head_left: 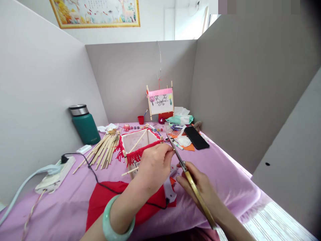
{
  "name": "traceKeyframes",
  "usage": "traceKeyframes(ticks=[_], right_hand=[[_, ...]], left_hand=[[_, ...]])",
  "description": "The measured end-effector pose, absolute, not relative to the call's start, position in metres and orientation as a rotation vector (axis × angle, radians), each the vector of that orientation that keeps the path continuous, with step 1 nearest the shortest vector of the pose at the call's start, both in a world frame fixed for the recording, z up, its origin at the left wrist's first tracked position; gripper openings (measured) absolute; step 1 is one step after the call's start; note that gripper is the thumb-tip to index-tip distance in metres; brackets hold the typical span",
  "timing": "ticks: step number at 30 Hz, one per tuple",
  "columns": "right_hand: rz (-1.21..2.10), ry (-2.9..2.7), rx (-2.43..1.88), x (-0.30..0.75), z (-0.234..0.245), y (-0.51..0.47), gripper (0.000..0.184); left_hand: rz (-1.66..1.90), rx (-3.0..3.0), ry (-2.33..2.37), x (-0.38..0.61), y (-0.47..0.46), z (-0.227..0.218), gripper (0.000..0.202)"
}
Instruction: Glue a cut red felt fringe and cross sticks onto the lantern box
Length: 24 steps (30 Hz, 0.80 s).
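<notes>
Left hand (154, 167) closes its fingertips (171, 150) in a tight pinch; whatever sits between them is too small to tell. A pale green bangle (117, 219) circles that wrist. Right hand (203, 192) clenches gold-handled scissors (190, 182), blades angled up past the left fingertips and almost touching them. Risk: a slip or a blind snip here could nick the left fingers.

Near the table's front edge, a red cloth (107, 197) lies under the left forearm, with a glue gun (169, 190) resting on it. Its black cord (105, 185) runs beneath the forearm, so lifting that arm could snag the cord and drag the gun. Whether the gun is hot cannot be told; if so, the wrist and cloth are exposed.

Directly beneath the hands, toward mid-table, stands a paper lantern frame (140, 144) with red fringe (134, 155). A stray cut could clip that fringe. To its left lie loose wooden sticks (104, 150), which a knock could scatter. Toward the right edge sit a black phone (197, 137) and orange paper (188, 147). By the far edge stands a butterfly-painted panel (160, 102).
</notes>
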State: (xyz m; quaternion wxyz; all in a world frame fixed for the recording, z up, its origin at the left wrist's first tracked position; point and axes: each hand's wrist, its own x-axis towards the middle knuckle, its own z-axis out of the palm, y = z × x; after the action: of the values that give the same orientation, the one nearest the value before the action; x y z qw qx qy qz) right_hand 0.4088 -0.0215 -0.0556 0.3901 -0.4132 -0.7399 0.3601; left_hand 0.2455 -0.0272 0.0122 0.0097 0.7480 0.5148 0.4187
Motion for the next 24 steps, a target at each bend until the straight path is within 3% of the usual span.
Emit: traceKeyframes(ticks=[11,17,24], right_hand=[[0.966,-1.828,-1.017,0.404,-0.065,-0.014,0.026],[0.957,-1.834,-1.044,0.403,-0.066,-0.016,0.027],[0.966,-1.911,-1.086,0.407,-0.052,-0.028,0.032]], left_hand=[[1.304,2.346,1.692,0.241,-0.026,0.011,0.014],[1.391,2.39,1.506,0.235,-0.022,0.007,0.015],[1.241,2.306,1.403,0.23,-0.023,0.008,0.018]])
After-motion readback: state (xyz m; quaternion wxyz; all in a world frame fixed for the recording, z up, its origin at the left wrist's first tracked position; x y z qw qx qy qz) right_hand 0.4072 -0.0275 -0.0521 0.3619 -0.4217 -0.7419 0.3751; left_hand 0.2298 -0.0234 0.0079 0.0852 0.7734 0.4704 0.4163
